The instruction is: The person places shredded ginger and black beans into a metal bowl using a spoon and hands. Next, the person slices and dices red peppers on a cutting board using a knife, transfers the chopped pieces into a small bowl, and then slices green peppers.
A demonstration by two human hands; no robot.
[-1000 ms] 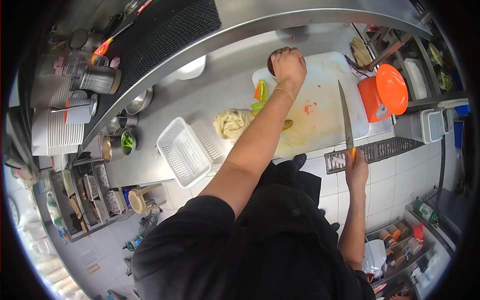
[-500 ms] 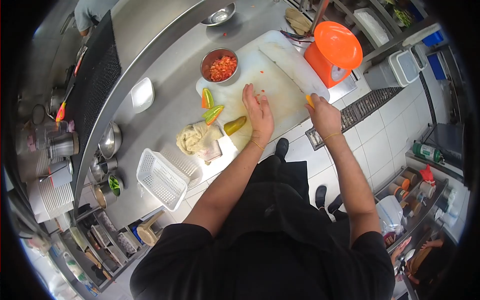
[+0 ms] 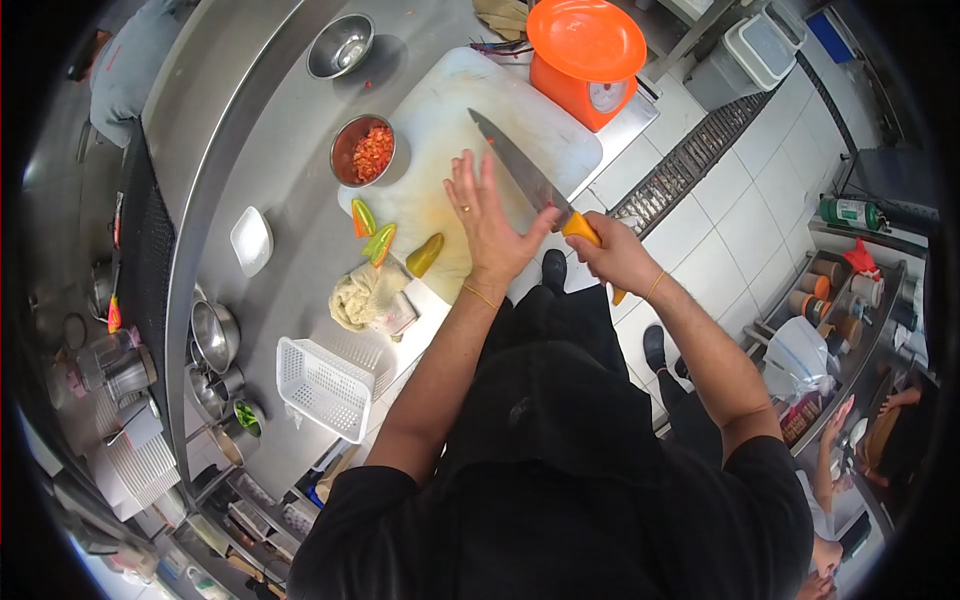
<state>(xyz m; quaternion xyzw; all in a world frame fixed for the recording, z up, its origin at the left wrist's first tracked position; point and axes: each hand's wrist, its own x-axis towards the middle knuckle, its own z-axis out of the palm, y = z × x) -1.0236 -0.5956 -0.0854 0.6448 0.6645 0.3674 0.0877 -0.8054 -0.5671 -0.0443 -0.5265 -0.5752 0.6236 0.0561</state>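
Note:
My right hand (image 3: 618,256) is closed around the yellow handle of a chef's knife (image 3: 522,170). The blade is raised and points up and left over the white cutting board (image 3: 440,112). My left hand (image 3: 495,225) has its fingers spread above the board; the thumb tip lies at the blade's heel, though contact is hard to judge. Pepper pieces lie near the board's left corner: one green and orange (image 3: 362,218), another green and red (image 3: 379,246), and a darker yellow-green one (image 3: 425,256). A metal bowl (image 3: 346,150) of diced red pieces (image 3: 373,153) stands at the board's left edge.
An orange kitchen scale (image 3: 588,45) stands beyond the board. Along the steel counter are another metal bowl (image 3: 341,46), a white dish (image 3: 252,242), a crumpled cloth (image 3: 364,298) and a white perforated basket (image 3: 325,388). Other people are at the upper left and lower right.
My right hand has turned, bringing the knife blade into clear view across the board. My left hand's fingers have spread wider. The whole view has shifted, moving the counter things leftward.

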